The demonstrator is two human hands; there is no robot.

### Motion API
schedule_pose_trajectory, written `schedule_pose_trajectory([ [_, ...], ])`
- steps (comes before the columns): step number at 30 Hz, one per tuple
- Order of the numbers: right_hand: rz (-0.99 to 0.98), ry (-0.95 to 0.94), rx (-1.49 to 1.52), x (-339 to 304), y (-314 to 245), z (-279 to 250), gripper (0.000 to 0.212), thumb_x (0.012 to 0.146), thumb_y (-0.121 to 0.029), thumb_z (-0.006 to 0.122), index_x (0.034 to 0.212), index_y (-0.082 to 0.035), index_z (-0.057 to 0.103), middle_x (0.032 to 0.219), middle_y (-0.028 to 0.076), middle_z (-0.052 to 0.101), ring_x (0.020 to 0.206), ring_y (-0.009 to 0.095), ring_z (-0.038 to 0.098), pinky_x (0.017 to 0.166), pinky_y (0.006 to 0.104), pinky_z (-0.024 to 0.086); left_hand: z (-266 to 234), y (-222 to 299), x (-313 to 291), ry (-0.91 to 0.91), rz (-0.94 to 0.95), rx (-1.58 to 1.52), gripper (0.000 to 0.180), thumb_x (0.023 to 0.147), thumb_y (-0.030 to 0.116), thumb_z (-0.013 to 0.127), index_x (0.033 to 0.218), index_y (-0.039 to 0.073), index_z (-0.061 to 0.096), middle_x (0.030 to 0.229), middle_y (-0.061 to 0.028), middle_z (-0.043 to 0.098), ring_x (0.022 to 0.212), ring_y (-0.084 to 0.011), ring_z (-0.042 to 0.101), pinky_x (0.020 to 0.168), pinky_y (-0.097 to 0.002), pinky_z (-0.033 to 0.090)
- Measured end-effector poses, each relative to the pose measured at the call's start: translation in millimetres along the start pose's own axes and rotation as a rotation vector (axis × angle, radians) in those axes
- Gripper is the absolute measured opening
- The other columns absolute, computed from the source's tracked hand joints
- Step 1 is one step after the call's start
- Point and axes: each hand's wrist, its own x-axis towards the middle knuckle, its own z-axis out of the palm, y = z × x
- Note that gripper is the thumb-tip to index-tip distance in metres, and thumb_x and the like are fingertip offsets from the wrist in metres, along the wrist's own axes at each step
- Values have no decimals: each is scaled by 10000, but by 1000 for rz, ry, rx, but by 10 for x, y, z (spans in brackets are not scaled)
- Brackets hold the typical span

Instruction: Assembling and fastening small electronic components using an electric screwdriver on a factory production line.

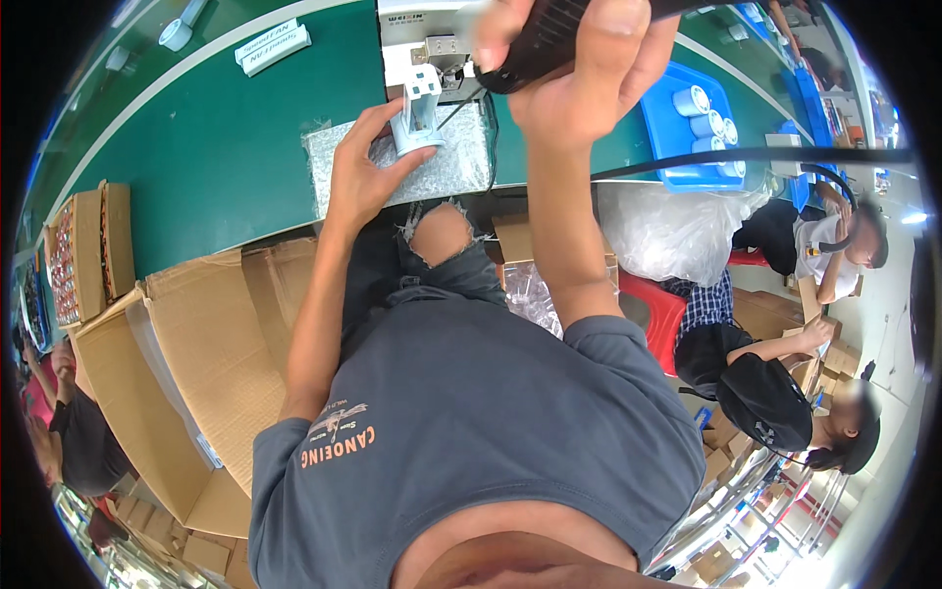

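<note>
My left hand (361, 167) is closed around a pale-blue plastic housing (419, 128) with a round base and an upright frame. It holds the housing at the table's near edge, above a bubble-wrap sheet (339, 157). Higher up and to the right, my right hand (574, 98) grips a black handheld tool (545, 44), partly cut off by the upper edge. A thin dark line runs from near the tool's lower end toward the housing. Whether it is a bit or a cable I cannot tell. Behind the housing stands a light-grey machine (407, 44).
A blue tray (662, 128) with several round pale parts stands right of my right forearm. A white box (273, 49) lies far left on the green table (216, 147). Open cardboard boxes (211, 344) stand at left. Two people sit at right, near a red stool (653, 304).
</note>
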Motion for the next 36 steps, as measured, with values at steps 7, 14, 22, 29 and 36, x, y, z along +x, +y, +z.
schedule_pose_trajectory([
  [7, 30, -17, 77, -70, 232, 111, 531, 1033, -260, 630, 1408, 15, 375, 807, 128, 631, 576, 117, 560, 501, 223, 442, -21, 48, 4, -10, -16, -2, 607, 794, 131, 881, 1312, -49, 620, 1199, -102, 657, 1065, -208, 655, 973, -335, 511],
  [14, 24, -69, 111, -64, 310, 87, 517, 1038, -180, 606, 1444, 17, 354, 808, 115, 624, 568, 105, 548, 500, 216, 424, -12, 57, 9, -6, 6, -8, 599, 800, 137, 881, 1308, -50, 625, 1212, -100, 656, 1071, -203, 649, 979, -336, 509],
  [22, -343, -359, -41, 127, 459, 28, 524, 1002, -59, 607, 1450, 18, 346, 836, 107, 609, 569, 106, 542, 513, 224, 432, -7, -7, 12, -17, 18, -19, 608, 781, 140, 893, 1314, -21, 647, 1241, -133, 679, 1106, -242, 664, 966, -352, 523],
  [29, 92, -61, 85, -104, 216, 109, 555, 1009, -107, 615, 1470, 19, 334, 820, 97, 602, 566, 113, 540, 512, 229, 434, -5, 3, -15, -20, 33, 25, 599, 784, 143, 891, 1302, -28, 642, 1215, -137, 679, 1093, -248, 664, 976, -356, 516],
  [36, -260, 34, 78, 483, 189, -187, 477, 1077, -234, 546, 1456, 2, 377, 767, 97, 589, 533, 143, 557, 479, 250, 470, 48, -93, 3, 53, 23, -81, 604, 790, 117, 876, 1314, -34, 614, 1192, -139, 673, 1041, -250, 682, 930, -361, 541],
])
